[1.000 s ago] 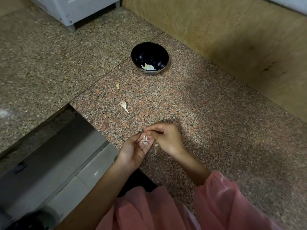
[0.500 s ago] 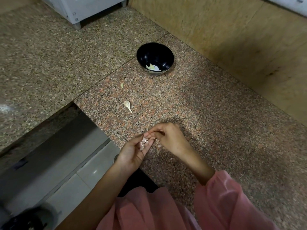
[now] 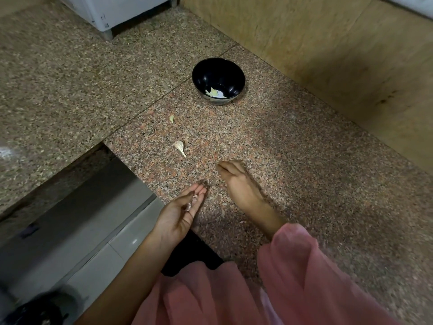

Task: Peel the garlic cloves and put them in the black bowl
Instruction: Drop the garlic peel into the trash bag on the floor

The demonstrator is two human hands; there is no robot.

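The black bowl (image 3: 218, 80) stands at the back of the granite counter with a few pale peeled pieces in its bottom. An unpeeled garlic clove (image 3: 179, 146) lies between the bowl and my hands. A small scrap of garlic skin (image 3: 171, 118) lies beyond it. My left hand (image 3: 180, 214) is palm up at the counter's front edge, fingers nearly straight, with papery garlic skin (image 3: 191, 202) lying on them. My right hand (image 3: 236, 184) is blurred and stretched forward over the counter. Its fingertips are pinched together, and the garlic clove they pinch is mostly hidden.
A wooden wall panel (image 3: 328, 55) runs along the right and back. A white appliance (image 3: 112, 10) stands on feet at the far left. The counter drops off at the left front to a tiled floor (image 3: 98, 254). Pink sleeves fill the lower frame.
My hands have parted. The right hand left the left palm and moved forward and to the right. The left hand opened flat with skin left on it.
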